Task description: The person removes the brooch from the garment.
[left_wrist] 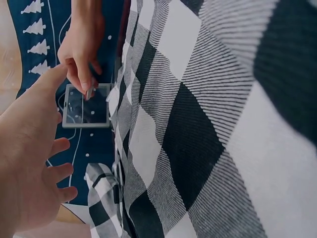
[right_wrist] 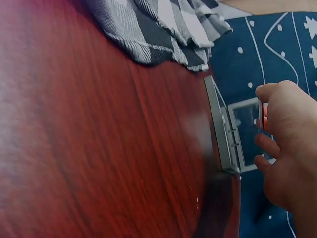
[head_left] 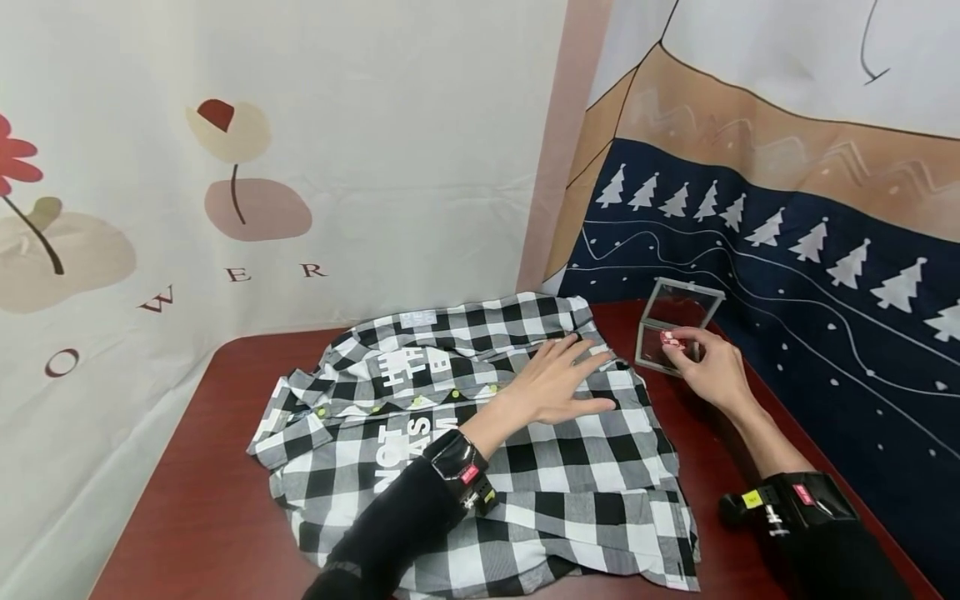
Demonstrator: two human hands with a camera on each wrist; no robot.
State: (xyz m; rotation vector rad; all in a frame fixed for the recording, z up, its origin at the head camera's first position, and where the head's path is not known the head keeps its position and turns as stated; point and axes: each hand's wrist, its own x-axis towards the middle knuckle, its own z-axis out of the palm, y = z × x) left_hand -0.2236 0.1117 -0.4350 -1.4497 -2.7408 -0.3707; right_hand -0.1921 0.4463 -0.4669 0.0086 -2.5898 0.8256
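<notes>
A black-and-white checked shirt (head_left: 570, 467) with white printed lettering lies spread on the table, small yellow-green dots (head_left: 417, 402) along its middle strip. Over its right part my left hand (head_left: 551, 387) is held with fingers spread, gripping nothing; whether it touches the cloth I cannot tell. Between thumb and fingers my right hand (head_left: 712, 367) pinches a small red-and-white piece (head_left: 672, 339), whose kind is unclear. That hand is above a small clear-windowed case (head_left: 647, 354) with a pale frame, its hinged lid (head_left: 686, 286) raised. In the right wrist view the piece shows only as a thin red edge (right_wrist: 261, 115).
The dark red wooden table (head_left: 187, 467) has its right edge just beyond the case. A pale printed curtain (head_left: 390, 167) hangs behind, and a navy cloth with white trees (head_left: 787, 308) hangs along the right side. Straps with small devices (head_left: 461, 467) sit on both wrists.
</notes>
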